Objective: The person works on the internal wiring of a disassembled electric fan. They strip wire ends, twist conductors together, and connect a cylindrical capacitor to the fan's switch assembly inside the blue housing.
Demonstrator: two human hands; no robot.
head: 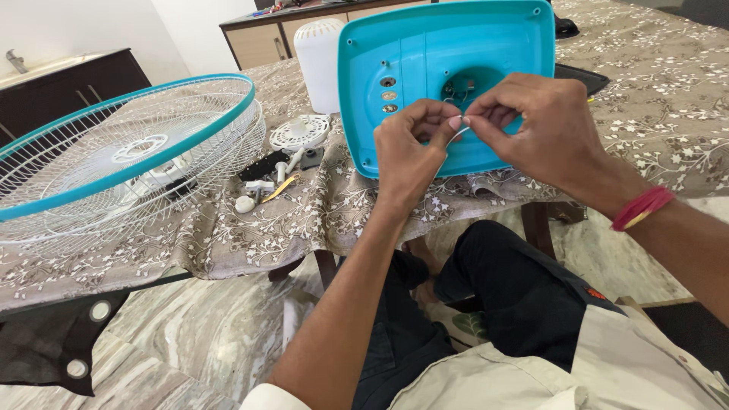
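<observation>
Pinching thin white wire (456,135) between both hands: left hand (406,148) and right hand (535,125) fingers closed on it, just before turquoise fan base (425,61) opening on worktop (304,220). Risk: hard tug could snap wire or pull it off inner connection.

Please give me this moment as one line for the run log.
left hand: pinches white wire | right hand: pinches same wire | turquoise fan base: tilted up on table | fan grille: left

Both hands, left (410,148) and right (531,125), meet, fingertips seemingly pinched.
</observation>
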